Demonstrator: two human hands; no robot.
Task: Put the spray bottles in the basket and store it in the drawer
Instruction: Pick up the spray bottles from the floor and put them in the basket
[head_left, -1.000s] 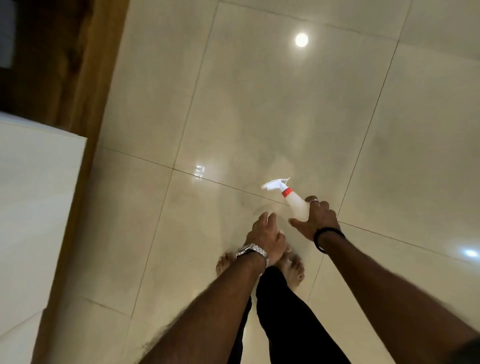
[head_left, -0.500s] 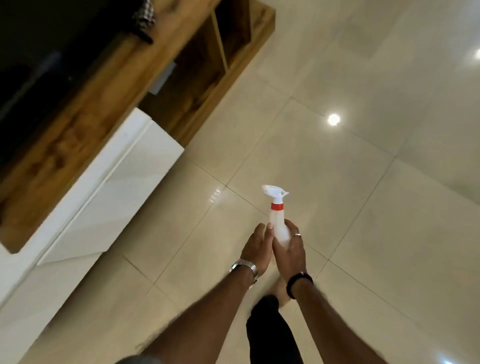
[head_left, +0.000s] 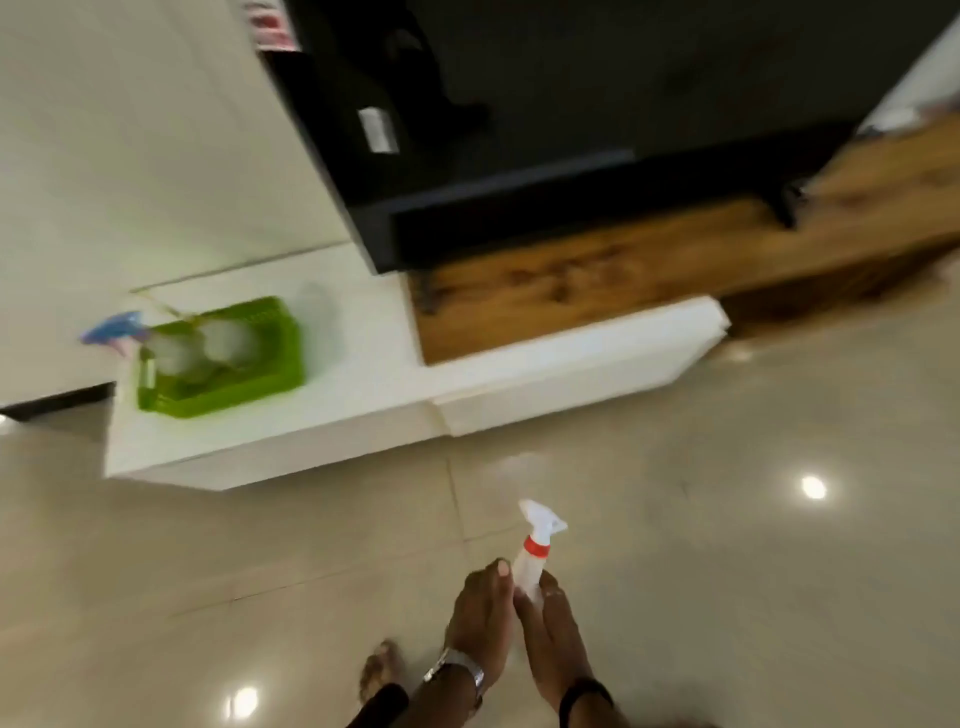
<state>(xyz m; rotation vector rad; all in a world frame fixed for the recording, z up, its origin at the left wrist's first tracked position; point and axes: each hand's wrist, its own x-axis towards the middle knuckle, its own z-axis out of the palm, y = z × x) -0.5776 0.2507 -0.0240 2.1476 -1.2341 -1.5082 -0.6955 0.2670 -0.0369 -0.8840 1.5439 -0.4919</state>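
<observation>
I hold a white spray bottle (head_left: 535, 551) with a red collar upright in front of me, low in the view. My left hand (head_left: 480, 623) and my right hand (head_left: 553, 642) both wrap its body. A green basket (head_left: 260, 384) stands on the low white cabinet (head_left: 363, 415) at the left, well away from my hands. Two blurred clear bottles (head_left: 208, 343) lie in it, one with a blue spray head (head_left: 111, 327) that sticks out over the left rim. Another pale blurred bottle (head_left: 314, 312) stands just right of the basket.
A black TV (head_left: 571, 130) stands on a wooden shelf (head_left: 623, 270) to the right of the basket. The cabinet's white drawer fronts (head_left: 561, 384) face the glossy tiled floor (head_left: 727, 519). My bare foot (head_left: 379, 670) shows at the bottom.
The view has swung from the bare floor up to the cabinet, so the green basket has come into sight. My left hand has closed onto the bottle beside my right.
</observation>
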